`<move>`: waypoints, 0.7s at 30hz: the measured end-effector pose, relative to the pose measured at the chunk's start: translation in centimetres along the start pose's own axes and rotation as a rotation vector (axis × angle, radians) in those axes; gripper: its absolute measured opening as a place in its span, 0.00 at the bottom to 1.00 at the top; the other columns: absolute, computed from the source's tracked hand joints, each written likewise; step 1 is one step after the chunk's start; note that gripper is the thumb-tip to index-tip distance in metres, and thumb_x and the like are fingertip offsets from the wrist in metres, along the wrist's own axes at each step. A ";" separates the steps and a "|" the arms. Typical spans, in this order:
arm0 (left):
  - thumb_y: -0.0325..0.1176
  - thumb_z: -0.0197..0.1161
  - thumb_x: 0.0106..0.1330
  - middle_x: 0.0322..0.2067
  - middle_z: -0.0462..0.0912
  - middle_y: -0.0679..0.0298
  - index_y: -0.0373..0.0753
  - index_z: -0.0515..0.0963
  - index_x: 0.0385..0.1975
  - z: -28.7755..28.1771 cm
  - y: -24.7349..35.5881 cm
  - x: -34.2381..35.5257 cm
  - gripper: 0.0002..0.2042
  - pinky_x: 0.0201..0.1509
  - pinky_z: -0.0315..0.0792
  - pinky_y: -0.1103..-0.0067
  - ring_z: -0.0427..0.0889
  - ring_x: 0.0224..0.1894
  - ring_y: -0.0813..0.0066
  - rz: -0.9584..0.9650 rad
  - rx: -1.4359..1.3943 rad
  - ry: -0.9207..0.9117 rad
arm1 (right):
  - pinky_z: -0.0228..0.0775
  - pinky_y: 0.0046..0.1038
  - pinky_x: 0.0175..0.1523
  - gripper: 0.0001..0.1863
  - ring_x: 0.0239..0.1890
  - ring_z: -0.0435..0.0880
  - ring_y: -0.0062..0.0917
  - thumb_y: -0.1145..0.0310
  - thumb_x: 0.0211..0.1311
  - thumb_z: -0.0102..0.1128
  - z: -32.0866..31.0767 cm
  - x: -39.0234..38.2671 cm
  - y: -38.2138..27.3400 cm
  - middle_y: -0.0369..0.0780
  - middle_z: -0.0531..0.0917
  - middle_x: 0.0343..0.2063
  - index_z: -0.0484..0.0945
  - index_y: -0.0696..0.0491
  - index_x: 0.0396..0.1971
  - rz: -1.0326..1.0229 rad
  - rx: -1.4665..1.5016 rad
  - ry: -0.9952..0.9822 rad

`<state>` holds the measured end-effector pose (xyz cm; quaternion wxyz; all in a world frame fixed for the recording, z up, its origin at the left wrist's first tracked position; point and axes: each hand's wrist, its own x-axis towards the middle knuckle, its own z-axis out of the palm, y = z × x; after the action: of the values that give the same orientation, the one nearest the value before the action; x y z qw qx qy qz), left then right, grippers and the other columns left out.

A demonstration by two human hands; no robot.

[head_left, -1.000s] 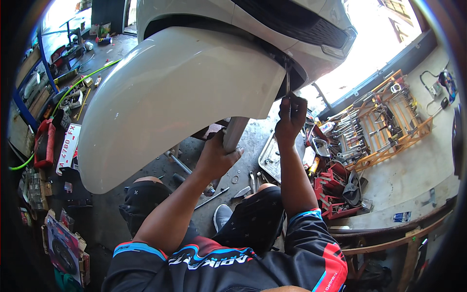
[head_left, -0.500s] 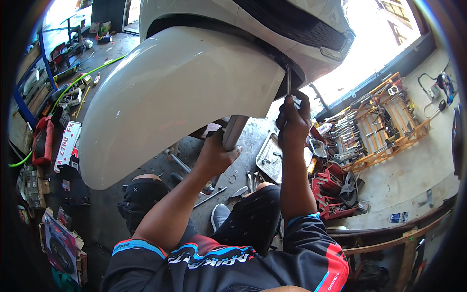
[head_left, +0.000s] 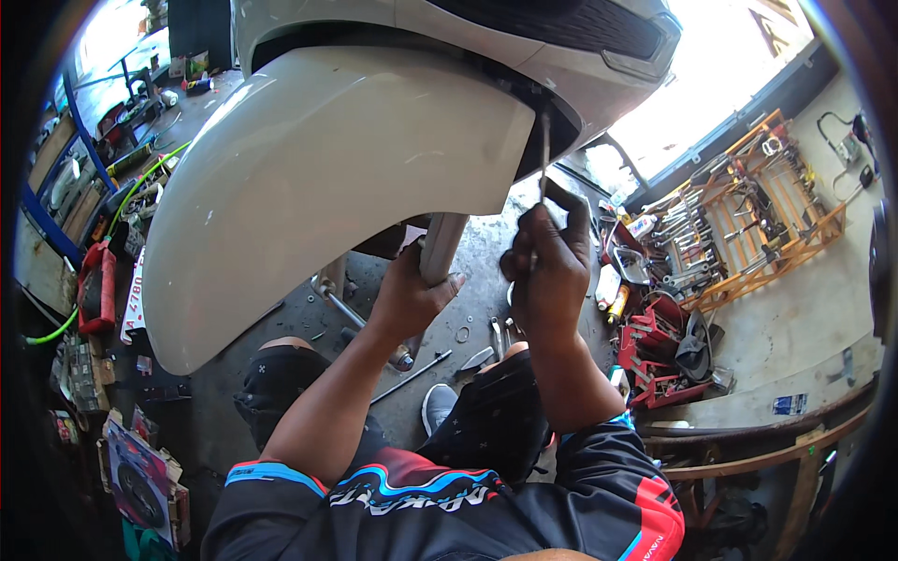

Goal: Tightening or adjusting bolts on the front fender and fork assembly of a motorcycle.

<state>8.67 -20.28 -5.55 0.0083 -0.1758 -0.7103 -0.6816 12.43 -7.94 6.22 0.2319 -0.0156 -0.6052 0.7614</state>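
A large, glossy pale-grey front fender (head_left: 327, 159) of a motorbike or scooter fills the upper middle, below the white front bodywork (head_left: 552, 51). My left hand (head_left: 412, 290) is wrapped around a grey metal fork leg (head_left: 443, 245) that comes down from beneath the fender. To the right of the fender's edge, my right hand (head_left: 554, 266) closes on a tool with a long thin metal shaft (head_left: 545, 159). That shaft points up into the dark gap behind the fender and under the bodywork. Its handle is hidden in my fingers, and whether its tip touches anything I cannot tell.
Beneath my arms, a metal axle-like rod (head_left: 365, 323) and loose tools lie on the floor. A yellow tool rack (head_left: 767, 224) holding many wrenches stands right, near a red toolbox (head_left: 659, 351). At left are a red container (head_left: 96, 288) and a green hose (head_left: 122, 210).
My right hand has come slightly down and left with the tool, and its fingers have shifted on it. My left hand still grips the fork leg. The whole view has shifted slightly.
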 end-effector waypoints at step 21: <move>0.36 0.74 0.50 0.45 0.77 0.46 0.32 0.65 0.52 -0.1 -3.5 0.0 0.32 0.45 0.74 0.66 0.79 0.42 0.59 0.221 0.222 0.130 | 0.44 0.12 0.17 0.17 0.14 0.58 0.05 0.67 0.68 0.56 -2.8 9.4 5.4 0.25 0.67 0.18 0.69 0.56 0.53 -0.303 -0.339 0.085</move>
<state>7.73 -20.44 -8.90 0.1484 -0.2063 -0.7556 -0.6037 3.12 -2.71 2.89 0.3630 0.0048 -0.7095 0.6039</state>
